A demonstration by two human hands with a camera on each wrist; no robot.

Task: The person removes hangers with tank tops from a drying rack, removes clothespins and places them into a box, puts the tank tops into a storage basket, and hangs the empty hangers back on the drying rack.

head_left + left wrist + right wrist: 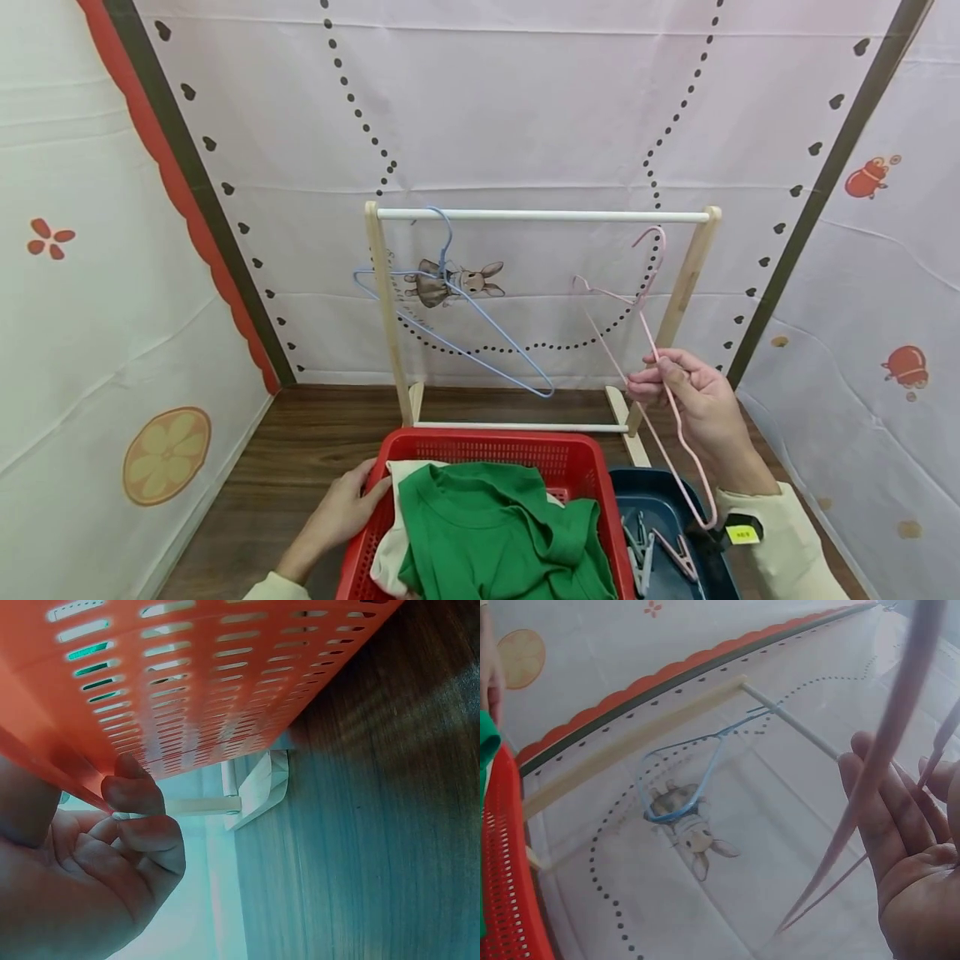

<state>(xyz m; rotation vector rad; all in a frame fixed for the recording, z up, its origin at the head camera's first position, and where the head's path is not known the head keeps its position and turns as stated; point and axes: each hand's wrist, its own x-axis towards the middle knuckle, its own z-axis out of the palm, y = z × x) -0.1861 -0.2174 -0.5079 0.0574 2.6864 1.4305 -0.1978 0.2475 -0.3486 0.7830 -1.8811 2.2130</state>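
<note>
My right hand (693,400) pinches one arm of a pink clothes hanger (651,325) between thumb and fingers, holding it in the air with its hook upward, left of the rack's right post. At the red basket (495,442), my left hand (341,508) grips the left rim; the left wrist view shows fingers (142,799) curled at the rim. Inside the basket lie a green shirt (487,525) and a cream-coloured cloth (390,550) partly under it. A blue hanger (480,312) hangs by its hook near the left end of the rack's white top bar (540,216).
The rack's wooden posts (388,325) stand on the brown wood floor (247,492) behind the basket. Right of the basket, a dark blue tray (652,479) holds several clothespins (639,558). Printed white sheets (525,108) enclose the back and sides.
</note>
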